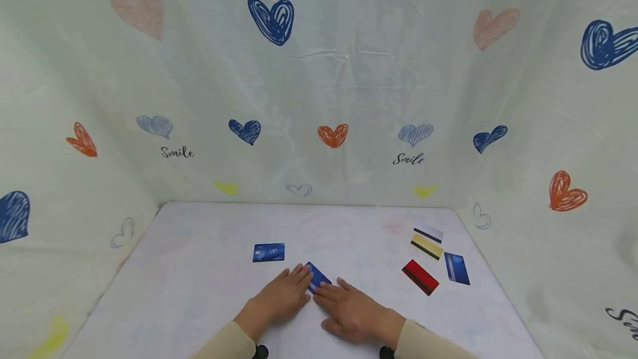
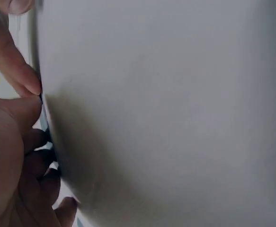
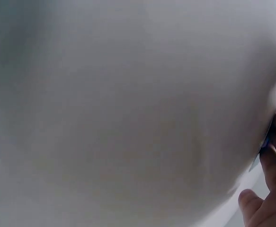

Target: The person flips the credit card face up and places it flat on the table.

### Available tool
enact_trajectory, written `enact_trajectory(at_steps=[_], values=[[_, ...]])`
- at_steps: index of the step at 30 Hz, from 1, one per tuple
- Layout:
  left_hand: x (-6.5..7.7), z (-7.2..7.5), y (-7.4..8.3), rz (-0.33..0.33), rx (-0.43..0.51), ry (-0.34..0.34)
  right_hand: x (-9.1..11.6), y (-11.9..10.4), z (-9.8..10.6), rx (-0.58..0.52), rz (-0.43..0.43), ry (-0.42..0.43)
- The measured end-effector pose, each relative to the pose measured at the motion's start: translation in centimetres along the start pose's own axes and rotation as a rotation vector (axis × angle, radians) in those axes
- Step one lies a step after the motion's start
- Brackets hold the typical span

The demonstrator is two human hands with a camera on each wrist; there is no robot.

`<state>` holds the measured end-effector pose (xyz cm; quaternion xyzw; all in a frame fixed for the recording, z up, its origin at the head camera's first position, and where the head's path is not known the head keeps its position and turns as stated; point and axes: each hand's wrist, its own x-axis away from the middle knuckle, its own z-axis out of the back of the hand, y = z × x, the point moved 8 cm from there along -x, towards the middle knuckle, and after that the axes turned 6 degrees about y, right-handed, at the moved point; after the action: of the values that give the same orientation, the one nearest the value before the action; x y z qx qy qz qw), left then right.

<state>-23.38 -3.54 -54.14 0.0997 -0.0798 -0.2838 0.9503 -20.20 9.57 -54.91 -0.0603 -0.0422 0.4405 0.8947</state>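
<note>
A blue card (image 1: 320, 276) lies tilted on the white table, in the middle near the front, partly covered by fingers. My left hand (image 1: 285, 294) reaches in from the left, its straight fingertips over the card's left edge. From the right comes my right hand (image 1: 355, 312), palm down with fingers extended, fingertips at the card's lower right edge. In the left wrist view the left hand (image 2: 19, 161) is low against the tabletop, with fingers of the other hand beside its thumb. The right wrist view catches the right hand (image 3: 272, 177) at the edge, with a sliver of the card by its fingers.
Beyond the left hand lies a blue VIP card (image 1: 269, 252). At the right of the table (image 1: 209, 237) are a white card (image 1: 430, 231), a yellow card (image 1: 427, 246), a red card (image 1: 421, 277) and another blue card (image 1: 457, 268). A heart-printed curtain (image 1: 299, 87) surrounds the table.
</note>
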Motion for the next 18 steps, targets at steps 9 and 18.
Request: enact_trajectory(at_steps=[9, 18], values=[[1.6, -0.7, 0.8, 0.037, -0.039, -0.012, 0.9, 2.5, 0.4, -0.09, -0.126, 0.001], [1.6, 0.5, 0.0, 0.105, -0.017, 0.114, 0.0, 3.3, 1.3, -0.078, -0.173, 0.122]])
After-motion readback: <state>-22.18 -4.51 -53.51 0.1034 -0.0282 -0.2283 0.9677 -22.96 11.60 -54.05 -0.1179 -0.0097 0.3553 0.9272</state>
